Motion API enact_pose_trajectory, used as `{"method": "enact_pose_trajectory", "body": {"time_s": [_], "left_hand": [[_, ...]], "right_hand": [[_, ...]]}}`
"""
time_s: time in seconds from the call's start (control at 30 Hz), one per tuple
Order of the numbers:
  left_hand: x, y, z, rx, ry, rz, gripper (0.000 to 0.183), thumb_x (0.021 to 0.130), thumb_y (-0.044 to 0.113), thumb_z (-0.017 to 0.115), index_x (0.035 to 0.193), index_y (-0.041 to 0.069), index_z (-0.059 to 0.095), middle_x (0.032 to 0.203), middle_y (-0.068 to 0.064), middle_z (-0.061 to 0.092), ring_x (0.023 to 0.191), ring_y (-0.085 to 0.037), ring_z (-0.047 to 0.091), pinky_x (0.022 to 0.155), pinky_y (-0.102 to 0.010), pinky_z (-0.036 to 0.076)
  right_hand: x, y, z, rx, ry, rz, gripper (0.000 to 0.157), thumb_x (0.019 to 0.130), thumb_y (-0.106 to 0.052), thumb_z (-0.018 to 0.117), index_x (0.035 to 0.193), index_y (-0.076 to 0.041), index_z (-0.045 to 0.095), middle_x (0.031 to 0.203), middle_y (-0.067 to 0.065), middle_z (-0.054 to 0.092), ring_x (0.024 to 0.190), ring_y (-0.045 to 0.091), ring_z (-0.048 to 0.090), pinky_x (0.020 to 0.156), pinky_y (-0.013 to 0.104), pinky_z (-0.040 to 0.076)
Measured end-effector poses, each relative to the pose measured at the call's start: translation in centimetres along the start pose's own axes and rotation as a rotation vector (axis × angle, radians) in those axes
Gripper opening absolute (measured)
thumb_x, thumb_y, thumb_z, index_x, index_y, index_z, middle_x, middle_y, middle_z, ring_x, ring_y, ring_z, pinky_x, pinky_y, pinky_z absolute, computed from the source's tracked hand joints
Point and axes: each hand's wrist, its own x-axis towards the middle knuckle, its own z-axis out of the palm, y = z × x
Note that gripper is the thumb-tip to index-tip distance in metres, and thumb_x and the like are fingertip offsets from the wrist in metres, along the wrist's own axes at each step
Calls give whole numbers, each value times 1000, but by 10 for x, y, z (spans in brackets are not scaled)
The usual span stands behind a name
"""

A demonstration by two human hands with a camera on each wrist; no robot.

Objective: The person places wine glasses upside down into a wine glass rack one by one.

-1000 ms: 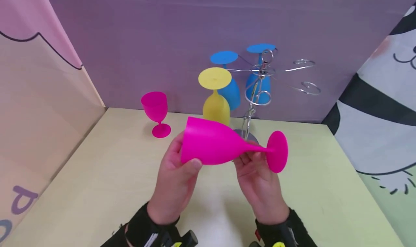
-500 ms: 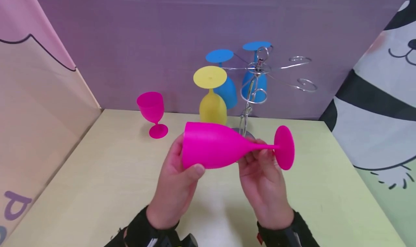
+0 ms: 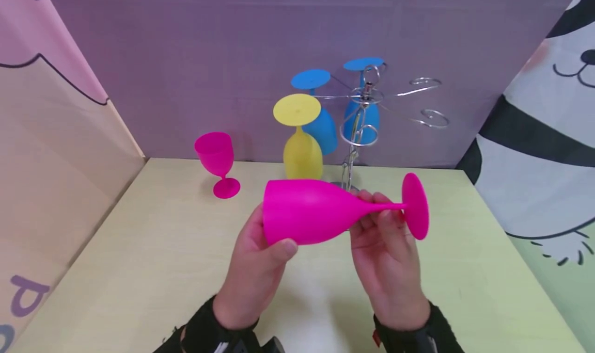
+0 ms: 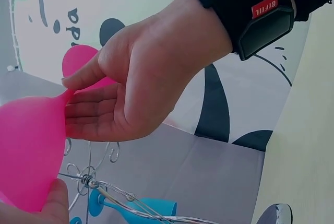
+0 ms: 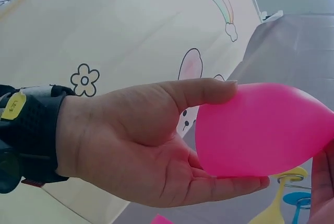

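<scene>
The pink goblet (image 3: 311, 211) is held on its side between both hands, over the table (image 3: 186, 260), its long axis running almost from nine to three o'clock — mouth at nine, foot at three. Its bowl is gripped near the rim by the left hand (image 3: 254, 273); its stem is pinched close to the foot by the right hand (image 3: 390, 270). The wire rack (image 3: 367, 96) is placed behind it, towards one o'clock, the right hand being nearer. On the rack a yellow goblet (image 3: 302, 154) and two blue goblets (image 3: 322, 131) are hung foot up, mouth down; bare loops (image 3: 364, 144) are seen at three and six o'clock. At ten o'clock a second goblet (image 3: 215, 154), also pink, is stood upright — contents cannot be made out in either pink one.
</scene>
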Motion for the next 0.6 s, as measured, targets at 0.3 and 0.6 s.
{"method": "enact_pose_trajectory", "body": {"time_s": [0.3, 0.6], "left_hand": [[0, 1, 0, -20, -32, 10, 65, 93, 26, 80, 146, 7, 48, 139, -18, 53, 123, -33, 55, 101, -41, 54], [-1, 3, 1, -28, -39, -46, 66, 93, 25, 80, 146, 7, 47, 140, -17, 53, 125, -34, 54, 101, -41, 53]], "right_hand": [[0, 1, 0, -37, -58, -30, 28, 106, -5, 53, 128, 1, 70, 122, 17, 72, 119, 29, 66, 112, 37, 43], [0, -1, 1, -46, -80, -57, 29, 106, -3, 53, 128, 2, 70, 122, 17, 72, 121, 30, 65, 113, 40, 42]]}}
